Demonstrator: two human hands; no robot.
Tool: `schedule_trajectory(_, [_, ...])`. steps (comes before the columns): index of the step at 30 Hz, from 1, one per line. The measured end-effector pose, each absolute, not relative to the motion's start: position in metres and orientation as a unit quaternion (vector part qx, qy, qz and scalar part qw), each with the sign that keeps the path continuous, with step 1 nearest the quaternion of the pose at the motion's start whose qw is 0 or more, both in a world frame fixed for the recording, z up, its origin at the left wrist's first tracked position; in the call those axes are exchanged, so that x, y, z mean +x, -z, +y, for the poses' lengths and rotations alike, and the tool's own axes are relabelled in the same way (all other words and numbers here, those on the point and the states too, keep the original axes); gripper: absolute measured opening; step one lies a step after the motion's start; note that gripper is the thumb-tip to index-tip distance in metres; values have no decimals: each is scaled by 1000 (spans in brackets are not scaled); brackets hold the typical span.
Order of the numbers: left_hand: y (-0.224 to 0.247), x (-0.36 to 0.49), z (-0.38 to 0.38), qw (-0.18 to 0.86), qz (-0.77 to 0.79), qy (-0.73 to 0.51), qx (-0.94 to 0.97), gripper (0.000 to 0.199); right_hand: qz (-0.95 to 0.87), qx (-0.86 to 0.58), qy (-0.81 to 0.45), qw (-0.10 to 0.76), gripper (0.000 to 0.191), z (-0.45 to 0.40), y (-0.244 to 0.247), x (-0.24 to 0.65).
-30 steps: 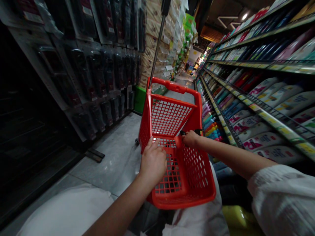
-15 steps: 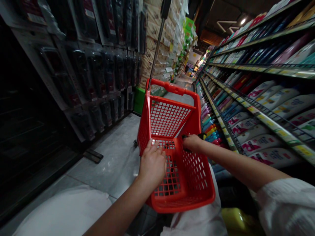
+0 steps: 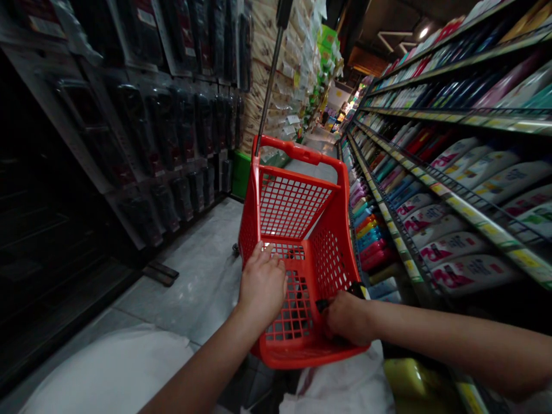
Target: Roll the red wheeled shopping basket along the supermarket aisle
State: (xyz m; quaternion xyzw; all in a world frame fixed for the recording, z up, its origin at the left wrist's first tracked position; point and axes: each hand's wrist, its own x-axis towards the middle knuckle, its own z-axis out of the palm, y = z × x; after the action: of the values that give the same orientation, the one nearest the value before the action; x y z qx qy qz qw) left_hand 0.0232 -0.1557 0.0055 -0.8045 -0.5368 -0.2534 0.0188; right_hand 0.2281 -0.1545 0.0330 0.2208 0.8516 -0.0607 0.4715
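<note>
A red plastic shopping basket (image 3: 302, 150) with grid walls stands in the middle of the view. Over its left side is my left hand (image 3: 263, 284), fingers spread and stretched forward, holding nothing. Inside, by the right wall near the front corner, my right hand (image 3: 345, 316) is closed around a black object (image 3: 356, 289) with a small yellow part. Most of that object is hidden by my fingers, so I cannot make out what it is.
Shelves of bottles (image 3: 470, 273) run along the right. At the left hang rows of dark packaged items (image 3: 164, 123). A black foot (image 3: 160, 273) juts onto the grey floor (image 3: 202, 253). A green box (image 3: 240, 174) stands beyond the basket.
My right hand has moved down and nearer along the basket's right wall with the black object. My left hand stays almost in place, and the view has shifted slightly.
</note>
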Motion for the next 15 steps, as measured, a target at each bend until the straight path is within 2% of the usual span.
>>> schedule_trajectory(2, [-5, 23, -156, 14, -536, 252, -805, 27, 848, 265, 20, 459, 23, -143, -49, 229])
schedule_trajectory(5, [-7, 22, -155, 13, -537, 244, -807, 27, 843, 365, -102, 383, 23, -103, -73, 234])
schedule_trajectory(8, [-10, 21, -155, 13, -538, 244, -807, 26, 835, 389, -158, 354, 27, -86, -78, 236])
schedule_trajectory(13, [-12, 20, -156, 8, -536, 261, -803, 25, 855, 261, 18, 448, 21, -134, -43, 230])
schedule_trajectory(15, [-11, 19, -156, 12, -534, 261, -804, 25, 854, 290, 67, 426, 19, -146, -31, 228])
